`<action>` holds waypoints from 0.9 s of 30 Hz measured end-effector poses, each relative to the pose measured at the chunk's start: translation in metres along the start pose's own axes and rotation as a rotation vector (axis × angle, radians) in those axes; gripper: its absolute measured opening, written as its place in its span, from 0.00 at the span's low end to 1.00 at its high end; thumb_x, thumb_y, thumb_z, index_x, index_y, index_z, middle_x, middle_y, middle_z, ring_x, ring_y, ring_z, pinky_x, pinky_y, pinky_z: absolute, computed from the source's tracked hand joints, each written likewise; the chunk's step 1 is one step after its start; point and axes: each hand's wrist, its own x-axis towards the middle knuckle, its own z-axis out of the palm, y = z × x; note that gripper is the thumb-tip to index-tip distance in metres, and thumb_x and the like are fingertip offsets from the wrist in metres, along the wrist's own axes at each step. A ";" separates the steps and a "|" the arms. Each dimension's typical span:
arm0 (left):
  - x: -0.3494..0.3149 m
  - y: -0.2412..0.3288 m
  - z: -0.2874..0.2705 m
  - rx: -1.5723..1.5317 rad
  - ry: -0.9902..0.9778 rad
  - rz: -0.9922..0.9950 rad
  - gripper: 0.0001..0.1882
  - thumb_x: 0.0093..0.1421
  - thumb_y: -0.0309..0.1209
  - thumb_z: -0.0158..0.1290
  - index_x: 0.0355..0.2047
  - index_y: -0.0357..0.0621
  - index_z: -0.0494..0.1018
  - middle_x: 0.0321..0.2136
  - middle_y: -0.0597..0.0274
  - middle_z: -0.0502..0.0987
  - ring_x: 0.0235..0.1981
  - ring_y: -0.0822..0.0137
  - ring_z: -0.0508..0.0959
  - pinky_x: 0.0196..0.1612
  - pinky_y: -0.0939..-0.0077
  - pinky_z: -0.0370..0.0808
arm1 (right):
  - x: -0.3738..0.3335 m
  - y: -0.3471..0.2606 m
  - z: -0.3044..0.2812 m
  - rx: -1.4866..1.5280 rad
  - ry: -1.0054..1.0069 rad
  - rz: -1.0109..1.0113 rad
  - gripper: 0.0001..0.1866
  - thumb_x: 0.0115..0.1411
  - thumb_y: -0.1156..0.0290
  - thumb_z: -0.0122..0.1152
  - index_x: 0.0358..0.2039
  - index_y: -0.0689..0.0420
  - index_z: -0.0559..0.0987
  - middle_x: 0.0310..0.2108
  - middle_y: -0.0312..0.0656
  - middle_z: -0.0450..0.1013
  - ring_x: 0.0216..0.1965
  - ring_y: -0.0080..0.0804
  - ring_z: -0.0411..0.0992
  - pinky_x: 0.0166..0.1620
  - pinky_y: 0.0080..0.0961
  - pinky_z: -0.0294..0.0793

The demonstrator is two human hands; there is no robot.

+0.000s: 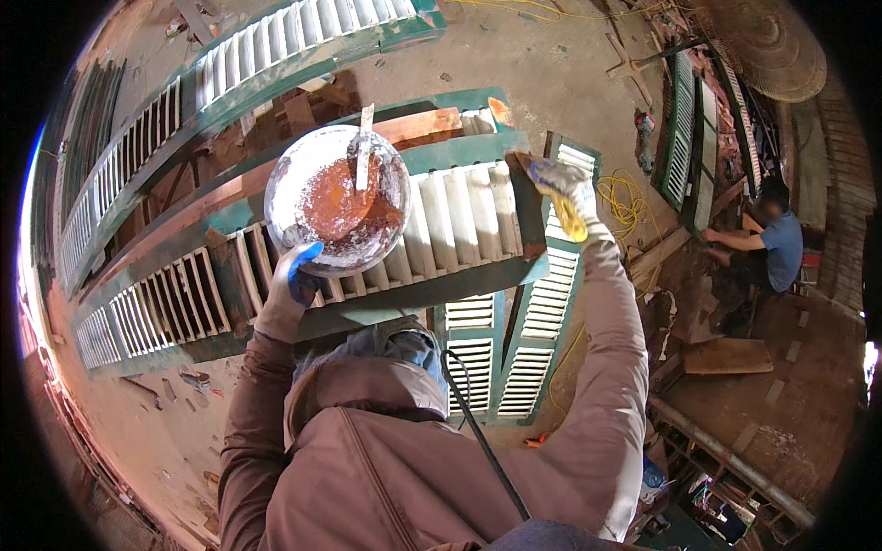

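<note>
My left hand (pixel 300 275), in a blue-tipped glove, grips the near rim of a round bowl (pixel 397 184). White powder and a reddish-brown paste (pixel 335 207) lie inside it, and a flat pale stick (pixel 364 151) leans in the paste. Under the bowl runs a louvred shutter (pixel 459 211) with pale slats and a worn green frame. My gloved right hand (pixel 562 176) is closed on a yellow-handled tool (pixel 571 220) at the shutter's right end. The tool's head points toward the bare brown end of the frame; its exact kind is unclear.
Another long green shutter (pixel 276 46) lies beyond, on the left. More louvred shutters (pixel 542 331) lie below the right end. A yellow cord (pixel 625 202) coils on the floor at right. Farther right, a person in a blue shirt (pixel 782 243) crouches by other shutters (pixel 680 129).
</note>
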 end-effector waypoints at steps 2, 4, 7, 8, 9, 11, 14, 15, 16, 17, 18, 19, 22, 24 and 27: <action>-0.004 0.001 0.005 -0.005 -0.012 0.005 0.15 0.65 0.33 0.54 0.48 0.36 0.75 0.44 0.59 0.81 0.43 0.66 0.81 0.46 0.71 0.79 | -0.013 0.003 0.001 -0.047 0.062 -0.139 0.15 0.55 0.72 0.62 0.45 0.52 0.83 0.46 0.43 0.81 0.50 0.43 0.78 0.54 0.36 0.76; -0.007 0.000 0.002 -0.018 0.006 -0.006 0.15 0.64 0.32 0.54 0.48 0.37 0.75 0.45 0.60 0.80 0.43 0.66 0.82 0.47 0.72 0.79 | -0.002 -0.016 -0.018 0.094 0.036 -0.188 0.12 0.57 0.73 0.60 0.42 0.55 0.84 0.44 0.45 0.82 0.46 0.43 0.80 0.49 0.34 0.79; -0.005 -0.001 0.004 -0.032 -0.006 -0.021 0.15 0.64 0.33 0.54 0.48 0.39 0.76 0.46 0.60 0.80 0.44 0.66 0.81 0.49 0.72 0.79 | 0.021 -0.019 -0.023 0.036 0.149 -0.121 0.11 0.59 0.76 0.59 0.41 0.57 0.84 0.44 0.45 0.82 0.45 0.43 0.81 0.48 0.31 0.79; -0.003 -0.002 0.005 -0.014 -0.013 0.010 0.14 0.64 0.34 0.55 0.47 0.40 0.76 0.47 0.60 0.80 0.46 0.65 0.81 0.51 0.71 0.79 | 0.030 -0.024 -0.023 -0.012 0.156 -0.120 0.12 0.58 0.78 0.58 0.41 0.57 0.83 0.44 0.45 0.82 0.46 0.42 0.80 0.50 0.31 0.78; -0.003 -0.003 0.002 -0.020 -0.050 0.008 0.15 0.64 0.34 0.54 0.48 0.40 0.76 0.47 0.60 0.80 0.46 0.65 0.81 0.52 0.70 0.79 | 0.036 -0.028 -0.016 -0.004 0.151 -0.165 0.11 0.59 0.76 0.58 0.41 0.56 0.84 0.43 0.45 0.82 0.45 0.43 0.80 0.49 0.33 0.78; -0.007 -0.001 -0.008 -0.025 -0.122 -0.009 0.15 0.64 0.34 0.54 0.48 0.40 0.76 0.48 0.59 0.80 0.48 0.64 0.81 0.54 0.68 0.78 | 0.038 -0.032 -0.001 0.020 0.139 -0.241 0.11 0.60 0.73 0.57 0.41 0.55 0.84 0.40 0.44 0.82 0.43 0.44 0.79 0.46 0.37 0.78; -0.005 -0.007 -0.016 -0.008 -0.040 -0.066 0.16 0.64 0.35 0.54 0.49 0.39 0.76 0.48 0.58 0.80 0.49 0.64 0.80 0.55 0.69 0.78 | 0.020 -0.032 0.004 0.211 0.062 -0.062 0.12 0.57 0.75 0.59 0.42 0.57 0.84 0.41 0.46 0.82 0.42 0.43 0.80 0.46 0.34 0.79; -0.005 -0.008 -0.018 -0.004 -0.015 -0.083 0.17 0.64 0.36 0.54 0.49 0.39 0.76 0.48 0.58 0.80 0.50 0.64 0.80 0.55 0.69 0.77 | 0.016 -0.027 -0.002 0.133 0.051 -0.103 0.12 0.57 0.76 0.60 0.41 0.57 0.84 0.40 0.46 0.82 0.42 0.43 0.80 0.45 0.34 0.79; -0.002 -0.006 -0.010 -0.037 -0.040 -0.064 0.17 0.64 0.35 0.54 0.49 0.38 0.76 0.48 0.58 0.80 0.50 0.64 0.80 0.55 0.69 0.77 | -0.010 0.013 0.000 -0.025 -0.080 0.150 0.13 0.63 0.74 0.55 0.45 0.53 0.84 0.48 0.46 0.79 0.47 0.40 0.78 0.54 0.35 0.76; -0.007 -0.006 -0.002 -0.077 -0.036 -0.034 0.18 0.64 0.35 0.54 0.50 0.38 0.76 0.48 0.58 0.80 0.50 0.64 0.80 0.55 0.69 0.77 | -0.005 0.010 -0.011 -0.033 -0.150 0.262 0.14 0.62 0.72 0.54 0.46 0.52 0.83 0.49 0.43 0.79 0.49 0.40 0.77 0.55 0.35 0.75; -0.009 -0.005 0.002 -0.117 -0.033 -0.005 0.18 0.64 0.35 0.54 0.50 0.37 0.75 0.48 0.57 0.80 0.50 0.64 0.80 0.55 0.69 0.77 | 0.001 0.007 -0.020 -0.053 -0.071 0.150 0.14 0.62 0.71 0.56 0.46 0.51 0.83 0.48 0.41 0.80 0.51 0.39 0.77 0.56 0.35 0.74; -0.008 -0.006 0.003 -0.095 -0.046 -0.008 0.19 0.64 0.35 0.54 0.51 0.36 0.75 0.49 0.57 0.80 0.50 0.64 0.80 0.56 0.69 0.77 | 0.006 -0.002 -0.025 -0.067 0.000 0.040 0.14 0.61 0.70 0.57 0.47 0.50 0.83 0.48 0.40 0.80 0.52 0.39 0.76 0.57 0.35 0.73; 0.003 -0.010 -0.013 -0.006 -0.070 -0.069 0.21 0.65 0.35 0.53 0.53 0.34 0.73 0.52 0.57 0.77 0.51 0.63 0.79 0.57 0.69 0.76 | -0.005 -0.011 -0.005 0.044 0.145 -0.024 0.16 0.57 0.68 0.62 0.47 0.49 0.84 0.47 0.39 0.81 0.52 0.38 0.77 0.55 0.35 0.74; 0.001 -0.011 -0.011 0.013 -0.107 0.023 0.21 0.65 0.36 0.53 0.53 0.34 0.73 0.52 0.57 0.78 0.50 0.63 0.79 0.57 0.70 0.75 | -0.031 0.003 0.001 -0.176 0.124 -0.068 0.15 0.53 0.68 0.66 0.43 0.50 0.85 0.45 0.39 0.82 0.51 0.38 0.78 0.52 0.34 0.76; -0.009 -0.015 -0.008 -0.060 -0.028 0.026 0.23 0.68 0.41 0.51 0.56 0.37 0.71 0.52 0.57 0.77 0.51 0.64 0.79 0.56 0.69 0.76 | -0.009 -0.050 -0.028 -0.037 0.091 -0.167 0.11 0.52 0.69 0.66 0.37 0.53 0.85 0.39 0.39 0.83 0.42 0.40 0.82 0.46 0.32 0.78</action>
